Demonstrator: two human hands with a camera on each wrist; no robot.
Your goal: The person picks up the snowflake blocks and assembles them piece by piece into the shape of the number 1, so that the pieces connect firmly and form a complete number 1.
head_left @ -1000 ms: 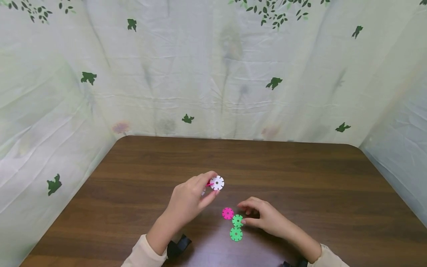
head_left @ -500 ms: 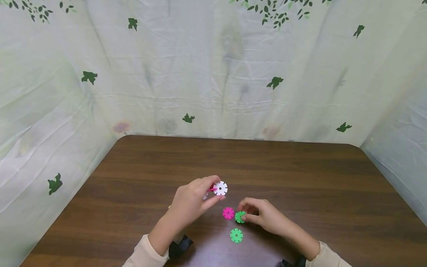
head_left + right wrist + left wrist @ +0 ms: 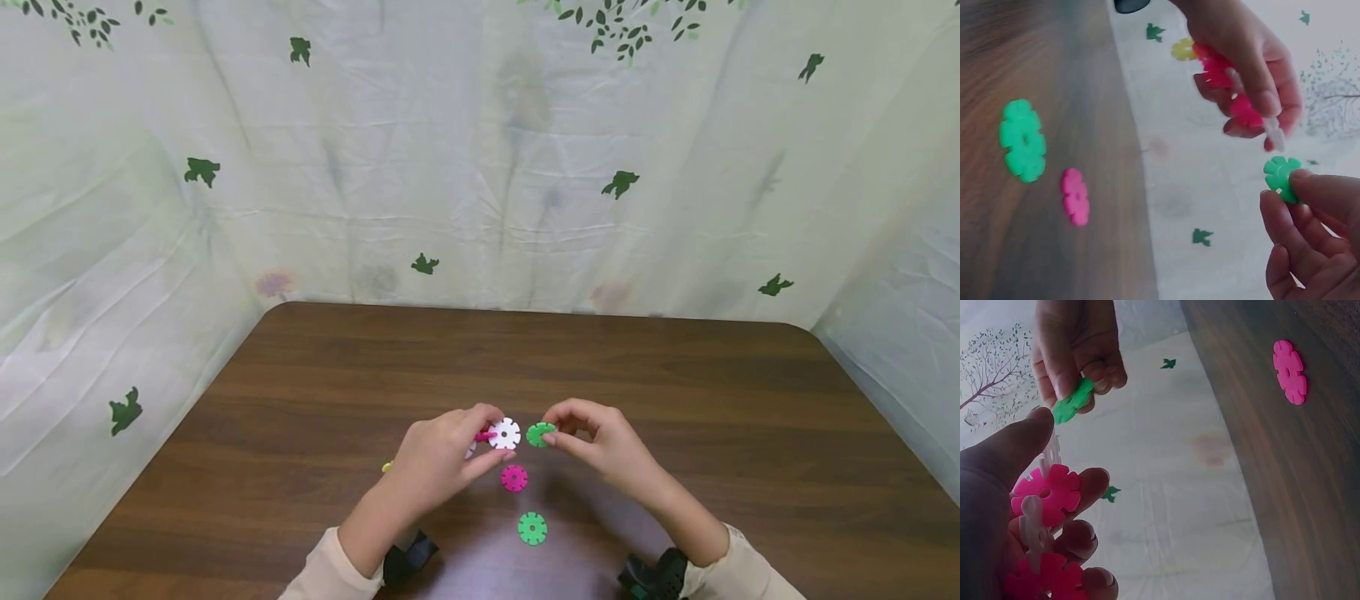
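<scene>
My left hand [image 3: 442,454] holds a chain of notched plastic discs above the table. A white disc [image 3: 505,434] forms the chain's right end in the head view. Pink discs [image 3: 1045,495] alternate with white ones along it, and a yellow disc [image 3: 1183,49] shows at the far end in the right wrist view. Between thumb and fingers, my right hand [image 3: 611,446] pinches a green disc [image 3: 540,434], tilted, close to the white disc with a small gap between. On the table below lie a loose pink disc [image 3: 514,478] and another green disc [image 3: 532,528], apart from each other.
The brown wooden table [image 3: 337,358] spreads out around the hands. A pale curtain [image 3: 465,167] with leaf and bird prints hangs behind it and along both sides. Black wrist devices [image 3: 654,573] sit below both forearms.
My right hand has picked the upper green disc off the table and raised it toward the white disc. My left hand has shifted slightly right and down with the chain.
</scene>
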